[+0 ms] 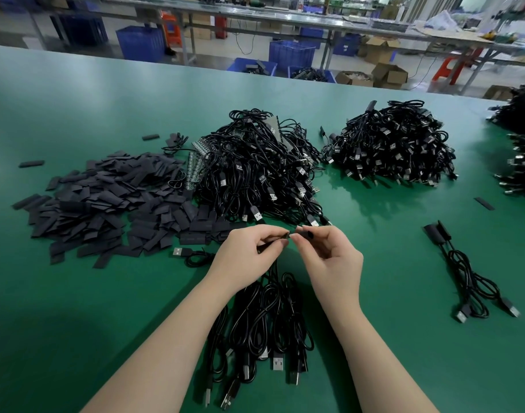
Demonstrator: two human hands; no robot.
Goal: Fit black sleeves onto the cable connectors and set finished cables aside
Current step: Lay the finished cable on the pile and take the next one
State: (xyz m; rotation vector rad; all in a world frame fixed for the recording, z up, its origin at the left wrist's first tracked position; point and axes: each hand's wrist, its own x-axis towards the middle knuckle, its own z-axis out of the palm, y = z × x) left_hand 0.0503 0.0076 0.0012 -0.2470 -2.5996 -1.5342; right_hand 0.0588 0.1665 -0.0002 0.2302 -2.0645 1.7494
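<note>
Two hands meet above the green surface (pixel 76 293); the left hand (pixel 243 254) pinches a connector (pixel 286 234), the right hand (pixel 329 257) pinches a black sleeve (pixel 305 234) just beside its tip; a bundle of cables (pixel 264 338) lies beneath the wrists; two finished cables (pixel 469 281) lie well right; one sleeve pile (pixel 106 201) left, two cable heaps (pixel 255 168) behind; no writing legible.

left hand (pixel 246 251): raised, fingers curled, thumb and forefinger pinching
right hand (pixel 329 257): raised, fingers curled, fingertips pinching, dark nails
hands: fingertips nearly meeting at centre
forearms: bare, both angled inward from below
</note>
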